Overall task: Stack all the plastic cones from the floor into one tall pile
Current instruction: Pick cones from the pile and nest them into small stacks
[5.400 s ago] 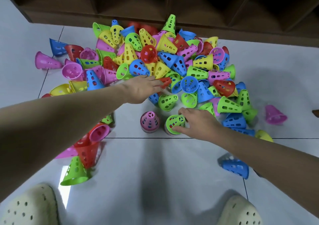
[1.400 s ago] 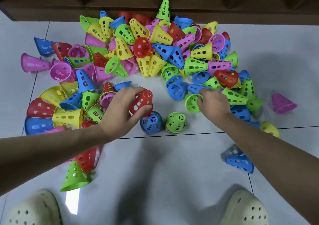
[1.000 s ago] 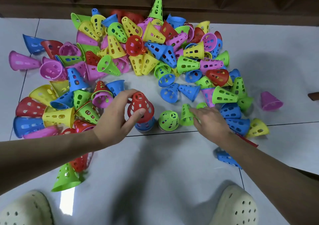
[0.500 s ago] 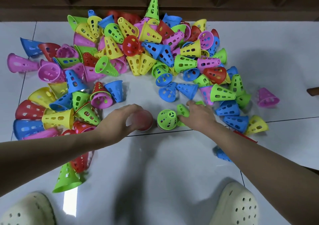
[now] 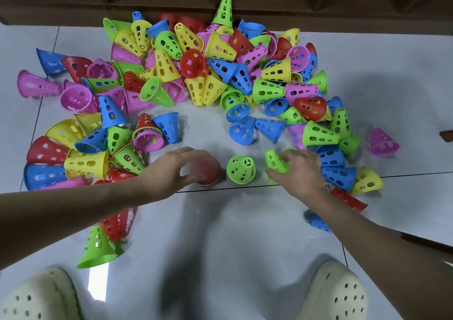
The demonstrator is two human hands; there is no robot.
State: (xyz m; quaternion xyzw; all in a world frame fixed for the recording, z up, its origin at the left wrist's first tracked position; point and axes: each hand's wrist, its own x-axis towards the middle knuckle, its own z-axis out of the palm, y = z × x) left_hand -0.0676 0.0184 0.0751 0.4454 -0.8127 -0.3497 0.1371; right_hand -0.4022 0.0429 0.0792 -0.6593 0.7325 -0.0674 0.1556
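red cone (image 5: 207,171) now seated on stack; right hand (image 5: 297,170) lifts green cone (image 5: 275,161).

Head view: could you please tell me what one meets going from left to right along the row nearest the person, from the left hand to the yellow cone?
Left hand → red-topped stack → green-topped stack → green cone held by the right hand → blue cone → yellow cone.

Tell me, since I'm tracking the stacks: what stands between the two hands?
In the head view, a green-topped perforated plastic cone stack stands between left hand and right hand.
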